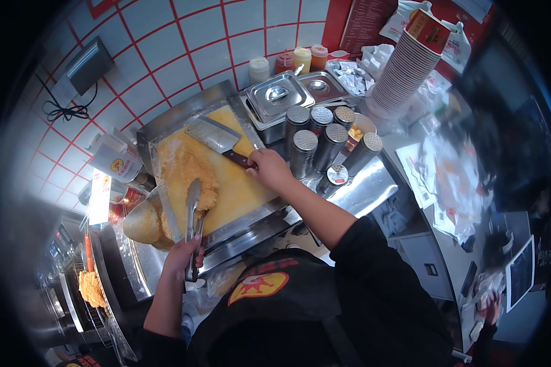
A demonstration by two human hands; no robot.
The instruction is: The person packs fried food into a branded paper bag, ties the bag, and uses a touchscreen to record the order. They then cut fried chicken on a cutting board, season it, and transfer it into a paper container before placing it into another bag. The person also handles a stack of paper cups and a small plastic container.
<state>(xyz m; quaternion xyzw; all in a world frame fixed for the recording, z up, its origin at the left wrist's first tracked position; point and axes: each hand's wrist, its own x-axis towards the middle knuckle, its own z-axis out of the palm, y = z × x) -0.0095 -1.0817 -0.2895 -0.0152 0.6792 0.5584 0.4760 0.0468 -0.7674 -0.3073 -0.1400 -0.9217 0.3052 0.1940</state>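
My left hand [182, 254] grips a pair of metal tongs [192, 202]. Their jaws rest around the near end of a golden breaded fried cutlet [207, 195], which lies on a yellow cutting board [250, 197] set in a steel tray. My right hand [268, 169] is closed around the dark handle of a cleaver [215, 134]. The cleaver's broad blade lies over the far part of the board, apart from the tongs. Crumbs coat the board's left side, so the cutlet's far edge is hard to tell.
Several steel shakers [305, 142] stand right of the board, before lidded steel pans [275, 94] and sauce bottles [302, 59]. A tall stack of paper cups [404, 69] rises behind. Left are a metal scoop [142, 222] and another fried piece [91, 289]. Another person's hand [492, 308] is far right.
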